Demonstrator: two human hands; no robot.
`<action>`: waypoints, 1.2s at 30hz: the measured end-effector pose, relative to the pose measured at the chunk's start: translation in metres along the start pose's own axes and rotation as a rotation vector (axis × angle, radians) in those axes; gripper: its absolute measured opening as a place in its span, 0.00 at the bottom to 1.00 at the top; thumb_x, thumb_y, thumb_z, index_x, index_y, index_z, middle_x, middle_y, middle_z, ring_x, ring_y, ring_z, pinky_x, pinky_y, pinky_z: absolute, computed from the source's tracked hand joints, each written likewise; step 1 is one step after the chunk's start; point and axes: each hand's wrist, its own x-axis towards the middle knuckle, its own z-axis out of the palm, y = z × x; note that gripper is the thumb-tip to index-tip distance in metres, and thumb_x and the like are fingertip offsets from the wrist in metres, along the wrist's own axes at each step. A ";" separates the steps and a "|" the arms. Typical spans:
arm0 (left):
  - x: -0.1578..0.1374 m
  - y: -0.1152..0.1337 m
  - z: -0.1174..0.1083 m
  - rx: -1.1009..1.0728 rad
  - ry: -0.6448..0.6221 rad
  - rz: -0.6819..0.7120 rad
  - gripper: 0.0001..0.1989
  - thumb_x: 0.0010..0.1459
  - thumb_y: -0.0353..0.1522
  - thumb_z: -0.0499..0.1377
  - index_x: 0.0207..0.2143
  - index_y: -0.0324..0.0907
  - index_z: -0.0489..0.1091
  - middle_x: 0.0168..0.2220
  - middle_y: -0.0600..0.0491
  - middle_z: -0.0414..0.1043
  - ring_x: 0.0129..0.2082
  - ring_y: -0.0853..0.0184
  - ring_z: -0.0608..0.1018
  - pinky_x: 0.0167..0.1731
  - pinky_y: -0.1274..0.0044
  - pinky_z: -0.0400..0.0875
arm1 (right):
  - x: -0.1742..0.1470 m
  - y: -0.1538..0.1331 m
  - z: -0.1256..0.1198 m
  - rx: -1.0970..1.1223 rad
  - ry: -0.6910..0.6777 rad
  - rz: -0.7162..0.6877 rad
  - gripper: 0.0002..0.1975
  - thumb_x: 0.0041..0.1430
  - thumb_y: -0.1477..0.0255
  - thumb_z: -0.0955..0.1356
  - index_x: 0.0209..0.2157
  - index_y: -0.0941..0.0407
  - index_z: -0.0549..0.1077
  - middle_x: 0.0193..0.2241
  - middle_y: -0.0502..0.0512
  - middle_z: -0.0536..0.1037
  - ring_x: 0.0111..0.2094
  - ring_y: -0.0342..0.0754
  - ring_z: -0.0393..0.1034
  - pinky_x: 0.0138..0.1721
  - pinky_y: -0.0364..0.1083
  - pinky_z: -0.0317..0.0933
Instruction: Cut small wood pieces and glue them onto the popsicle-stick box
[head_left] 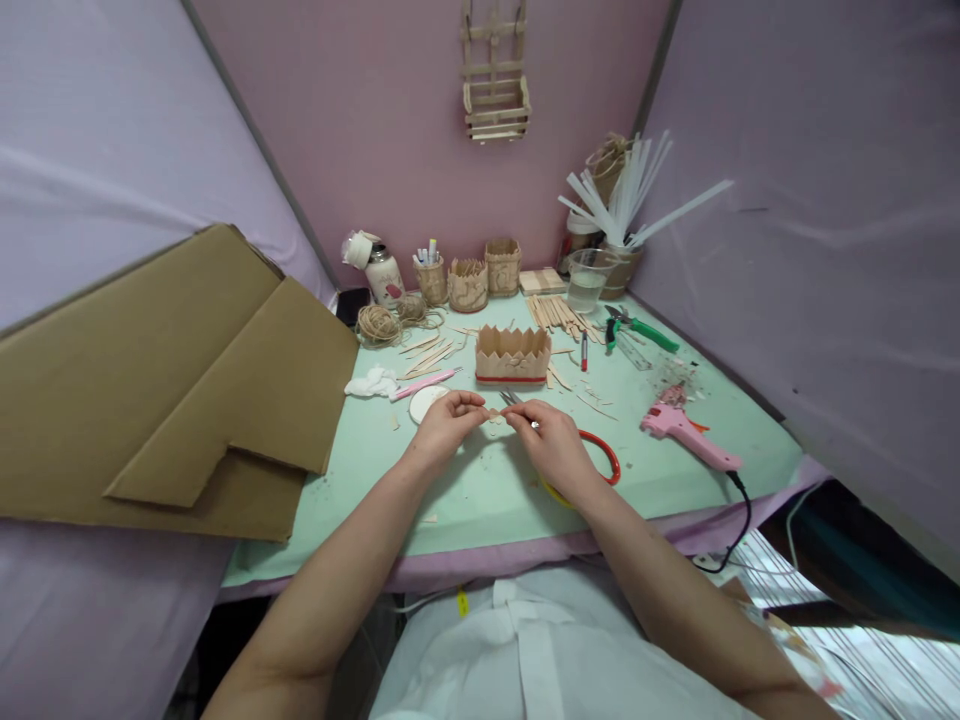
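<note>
My left hand (448, 428) and my right hand (553, 445) meet over the middle of the table, fingertips pinched close together. Between them is a small, thin wooden piece (495, 413), held from both sides. Under my right hand lie scissors with a red and yellow handle (613, 462), partly covered by the hand and wrist. Just beyond my fingers stands a small wooden box (513, 356) with a zigzag rim and a red band near its base. A white round disc (426, 403) lies partly behind my left hand.
A pink glue gun (690, 435) with a black cord lies at the right. Craft sticks (562, 316), green-handled pliers (652, 332) and a cup of water (587, 280) are farther back. Twine (379, 325) and a pink pen-like cutter (424, 384) lie left; cardboard (172, 400) leans there.
</note>
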 end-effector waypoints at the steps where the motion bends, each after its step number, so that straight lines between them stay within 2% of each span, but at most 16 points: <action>1: 0.000 0.000 0.000 -0.010 0.004 0.001 0.14 0.42 0.33 0.64 0.32 0.40 0.66 0.25 0.56 0.70 0.21 0.76 0.68 0.23 0.80 0.57 | 0.000 0.000 -0.001 0.026 -0.009 0.028 0.09 0.57 0.71 0.63 0.33 0.53 0.76 0.32 0.54 0.78 0.35 0.49 0.70 0.37 0.47 0.60; 6: 0.000 0.002 0.001 -0.078 0.036 0.005 0.15 0.40 0.34 0.66 0.31 0.40 0.65 0.25 0.55 0.71 0.21 0.76 0.68 0.22 0.81 0.57 | -0.002 0.005 -0.001 0.242 -0.049 0.193 0.12 0.55 0.67 0.65 0.40 0.53 0.75 0.36 0.54 0.78 0.36 0.49 0.71 0.38 0.48 0.62; 12: -0.003 0.007 -0.001 -0.213 -0.050 -0.181 0.18 0.39 0.32 0.68 0.32 0.39 0.65 0.27 0.54 0.70 0.20 0.78 0.66 0.21 0.83 0.58 | 0.002 0.010 0.000 0.336 0.063 0.178 0.12 0.53 0.67 0.66 0.39 0.54 0.72 0.35 0.53 0.77 0.35 0.48 0.70 0.38 0.48 0.63; 14: -0.003 0.007 0.000 -0.210 -0.070 -0.197 0.19 0.39 0.32 0.68 0.33 0.39 0.65 0.26 0.54 0.70 0.20 0.78 0.66 0.21 0.83 0.58 | 0.003 0.008 0.001 0.343 0.088 0.167 0.11 0.52 0.68 0.66 0.39 0.54 0.71 0.32 0.52 0.76 0.33 0.47 0.70 0.36 0.47 0.63; 16: -0.004 0.006 0.001 -0.177 -0.079 -0.157 0.19 0.40 0.33 0.67 0.33 0.39 0.64 0.27 0.54 0.71 0.20 0.78 0.66 0.21 0.82 0.57 | 0.004 0.005 0.002 0.350 0.083 0.159 0.11 0.51 0.69 0.67 0.38 0.54 0.69 0.30 0.51 0.76 0.32 0.46 0.69 0.34 0.46 0.62; 18: -0.004 0.005 0.003 -0.116 -0.067 -0.059 0.17 0.42 0.33 0.66 0.34 0.40 0.64 0.27 0.54 0.71 0.22 0.76 0.68 0.22 0.82 0.58 | 0.003 0.003 0.003 0.350 0.068 0.154 0.11 0.50 0.70 0.67 0.38 0.55 0.68 0.30 0.51 0.75 0.31 0.46 0.69 0.34 0.46 0.61; 23: -0.009 0.005 0.007 0.064 0.028 0.352 0.13 0.48 0.34 0.62 0.35 0.41 0.63 0.30 0.55 0.70 0.32 0.71 0.72 0.33 0.78 0.64 | -0.001 -0.004 0.001 0.306 0.123 0.083 0.10 0.52 0.71 0.66 0.38 0.54 0.66 0.31 0.51 0.75 0.32 0.45 0.68 0.35 0.46 0.60; 25: -0.011 0.006 0.008 0.111 0.037 0.447 0.11 0.50 0.33 0.60 0.35 0.42 0.63 0.31 0.54 0.69 0.32 0.71 0.72 0.33 0.78 0.65 | -0.002 -0.008 -0.002 0.283 0.163 0.014 0.10 0.53 0.72 0.66 0.39 0.54 0.66 0.31 0.51 0.74 0.32 0.45 0.67 0.37 0.46 0.59; 28: -0.014 0.007 0.010 0.123 0.018 0.472 0.10 0.51 0.33 0.60 0.35 0.42 0.63 0.31 0.54 0.70 0.32 0.70 0.72 0.34 0.77 0.65 | -0.004 -0.012 -0.004 0.269 0.189 -0.043 0.10 0.54 0.72 0.65 0.40 0.53 0.64 0.30 0.50 0.74 0.32 0.45 0.67 0.37 0.46 0.58; 36: -0.015 0.009 0.011 0.043 -0.019 0.408 0.13 0.49 0.34 0.61 0.36 0.43 0.62 0.32 0.53 0.71 0.34 0.69 0.73 0.36 0.77 0.65 | -0.005 -0.009 -0.001 0.324 0.168 -0.005 0.13 0.53 0.72 0.66 0.40 0.53 0.61 0.29 0.50 0.72 0.30 0.45 0.65 0.36 0.46 0.60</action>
